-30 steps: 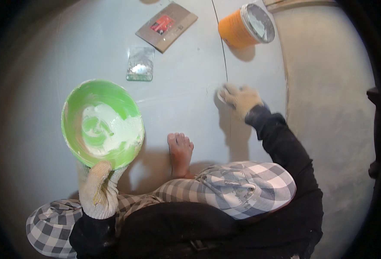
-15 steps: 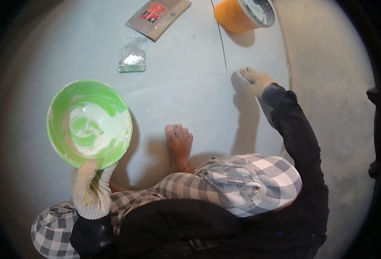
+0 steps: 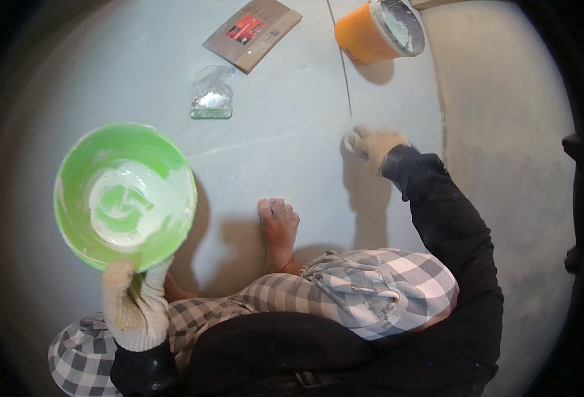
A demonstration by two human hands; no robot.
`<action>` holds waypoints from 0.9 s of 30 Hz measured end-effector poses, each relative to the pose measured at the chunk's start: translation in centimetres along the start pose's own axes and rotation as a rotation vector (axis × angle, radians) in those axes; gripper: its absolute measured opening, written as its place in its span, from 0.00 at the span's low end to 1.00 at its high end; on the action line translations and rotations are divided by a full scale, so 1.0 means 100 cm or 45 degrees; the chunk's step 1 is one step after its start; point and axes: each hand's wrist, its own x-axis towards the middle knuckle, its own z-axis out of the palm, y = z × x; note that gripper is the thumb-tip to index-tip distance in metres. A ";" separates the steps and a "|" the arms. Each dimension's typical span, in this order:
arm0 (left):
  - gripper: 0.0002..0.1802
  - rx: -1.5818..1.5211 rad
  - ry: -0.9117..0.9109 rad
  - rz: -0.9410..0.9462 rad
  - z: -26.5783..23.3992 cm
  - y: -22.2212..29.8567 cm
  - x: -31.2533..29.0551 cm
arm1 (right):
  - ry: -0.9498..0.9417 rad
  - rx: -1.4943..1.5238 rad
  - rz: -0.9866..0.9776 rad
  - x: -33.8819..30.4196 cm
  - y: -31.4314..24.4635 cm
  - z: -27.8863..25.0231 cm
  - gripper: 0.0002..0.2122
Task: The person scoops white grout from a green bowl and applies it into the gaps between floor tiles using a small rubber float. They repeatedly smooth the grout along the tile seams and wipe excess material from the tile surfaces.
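My left hand [image 3: 135, 306], in a cream knit glove, grips the near rim of a green bowl [image 3: 74, 198]. The bowl's inside is smeared with white paste [image 3: 152, 215], thickest round the bottom and right side. At the right, my gloved right hand [image 3: 378, 145] is low over the pale floor [image 3: 272, 162], close to the near end of a dark seam [image 3: 343, 66]. Its fingers are curled and slightly blurred. Whatever they hold, if anything, is too indistinct to name.
An orange bucket [image 3: 366, 36] with white residue inside stands at the far right. Beyond the bowl lie a flat see-through rectangle [image 3: 212, 89] with a green edge and a brown cardboard piece [image 3: 265, 43] bearing a red label. My bare foot [image 3: 279, 228] rests between my hands.
My right hand has moved nearer to me and a little left along the floor. The bowl in my left hand has shifted slightly left and toward me.
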 end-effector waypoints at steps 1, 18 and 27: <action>0.18 0.095 0.063 0.086 0.000 0.001 0.001 | 0.099 -0.053 -0.051 0.003 -0.006 -0.012 0.28; 0.17 0.764 -0.027 0.285 -0.021 -0.014 0.023 | -0.022 0.103 0.271 0.004 0.084 -0.001 0.25; 0.18 -0.007 -0.267 -0.249 -0.006 -0.046 0.034 | -0.765 2.351 -0.528 0.005 0.019 -0.031 0.31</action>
